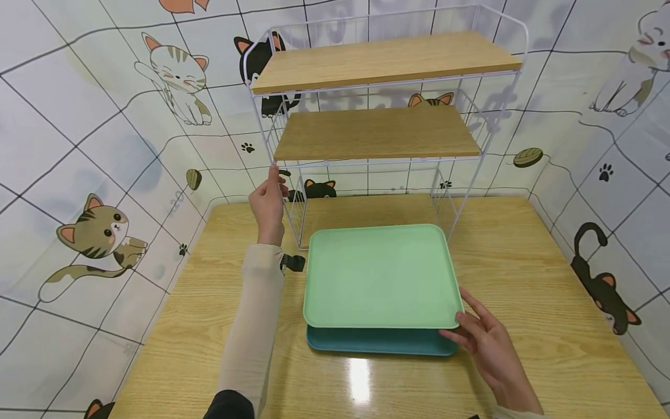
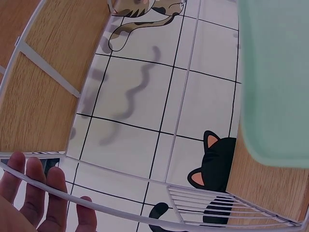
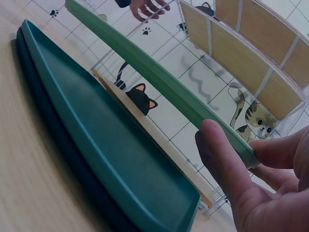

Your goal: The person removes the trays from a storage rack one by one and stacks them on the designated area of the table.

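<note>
A light green tray (image 1: 381, 276) is raised above the table, tilted, its far edge overlapping the bottom of the white wire rack (image 1: 473, 192). At the tray's near right corner, my right hand (image 1: 494, 343) pinches the rim between thumb and fingers. A teal tray (image 1: 382, 342) lies on the table underneath, mostly hidden in the head view; the right wrist view shows its inside and a darker blue layer (image 3: 46, 121) below its rim. My left hand (image 1: 268, 206) grips the rack's front left wire by the middle shelf (image 1: 377, 134), its fingers (image 2: 55, 193) behind the wire.
The rack has a wooden top shelf (image 1: 387, 61) and a wooden board (image 1: 366, 209) at its base. It stands at the back of the wooden table (image 1: 523, 279). Tiled-pattern walls (image 1: 104, 145) with cat drawings close in the back and both sides.
</note>
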`<state>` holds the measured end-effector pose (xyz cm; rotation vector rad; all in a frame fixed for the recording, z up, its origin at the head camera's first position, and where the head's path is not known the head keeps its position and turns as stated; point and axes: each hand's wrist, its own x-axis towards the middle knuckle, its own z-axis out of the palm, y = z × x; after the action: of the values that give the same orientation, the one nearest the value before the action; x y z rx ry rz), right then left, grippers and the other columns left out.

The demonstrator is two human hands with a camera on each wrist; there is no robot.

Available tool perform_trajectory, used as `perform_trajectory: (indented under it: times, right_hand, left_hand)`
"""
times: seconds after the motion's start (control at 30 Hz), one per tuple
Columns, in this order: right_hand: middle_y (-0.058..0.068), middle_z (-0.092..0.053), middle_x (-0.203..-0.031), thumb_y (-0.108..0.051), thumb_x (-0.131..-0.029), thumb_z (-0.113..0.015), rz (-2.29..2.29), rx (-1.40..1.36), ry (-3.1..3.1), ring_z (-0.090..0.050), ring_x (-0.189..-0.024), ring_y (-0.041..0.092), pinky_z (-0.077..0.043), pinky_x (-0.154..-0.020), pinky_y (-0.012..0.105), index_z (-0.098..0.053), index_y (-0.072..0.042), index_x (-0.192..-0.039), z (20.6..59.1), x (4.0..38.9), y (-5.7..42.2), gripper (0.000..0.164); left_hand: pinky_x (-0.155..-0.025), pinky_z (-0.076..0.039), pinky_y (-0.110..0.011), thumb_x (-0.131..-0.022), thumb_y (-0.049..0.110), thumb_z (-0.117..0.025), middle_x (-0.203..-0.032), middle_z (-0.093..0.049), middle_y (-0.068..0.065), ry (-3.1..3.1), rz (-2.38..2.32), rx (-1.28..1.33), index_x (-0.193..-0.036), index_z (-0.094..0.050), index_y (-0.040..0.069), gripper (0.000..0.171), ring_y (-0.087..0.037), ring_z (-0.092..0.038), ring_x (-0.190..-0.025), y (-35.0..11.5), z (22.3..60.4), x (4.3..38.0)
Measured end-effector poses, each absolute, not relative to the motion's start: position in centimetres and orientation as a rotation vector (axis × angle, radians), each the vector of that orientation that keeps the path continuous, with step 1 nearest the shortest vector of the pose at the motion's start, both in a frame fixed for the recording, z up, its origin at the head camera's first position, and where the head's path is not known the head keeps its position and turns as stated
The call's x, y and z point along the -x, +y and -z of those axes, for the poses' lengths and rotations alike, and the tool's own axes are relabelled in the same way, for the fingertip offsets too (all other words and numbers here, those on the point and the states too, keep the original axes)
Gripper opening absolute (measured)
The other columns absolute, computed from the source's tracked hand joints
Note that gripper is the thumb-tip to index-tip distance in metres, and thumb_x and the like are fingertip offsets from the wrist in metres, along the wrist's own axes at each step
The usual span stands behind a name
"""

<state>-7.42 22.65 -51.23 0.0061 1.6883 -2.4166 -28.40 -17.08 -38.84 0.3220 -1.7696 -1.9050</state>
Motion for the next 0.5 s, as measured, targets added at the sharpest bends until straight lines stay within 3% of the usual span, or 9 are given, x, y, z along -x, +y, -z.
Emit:
perform_trajectory:
  times: [0.23,0.5]
  right_hand:
    - [-0.007,-0.072,-0.119,-0.011,-0.109,-0.051,2.364,-0.095,1.743,-0.073,-0.102,0.017,-0.059,-0.085,0.033,-0.013,-0.002,-0.162,51.7,6.85,22.53,0.067]
    - [-0.01,-0.072,-0.119,-0.012,-0.109,-0.05,2.334,-0.137,1.762,-0.073,-0.104,0.016,-0.059,-0.086,0.032,-0.013,-0.003,-0.163,52.2,6.36,22.72,0.066]
  left_hand:
    - [-0.076,-0.043,-0.033,-0.096,0.059,-0.064,-0.068,-0.061,-0.003,-1.761,1.917,-0.297,-0.065,-0.067,0.017,0.052,-0.014,-0.061,-0.066,-17.05,38.94,28.36]
    - [-0.075,-0.043,-0.03,-0.097,0.057,-0.063,-0.07,-0.061,-0.002,-1.758,1.924,-0.298,-0.064,-0.067,0.021,0.049,-0.012,-0.062,-0.066,-17.01,38.9,28.39]
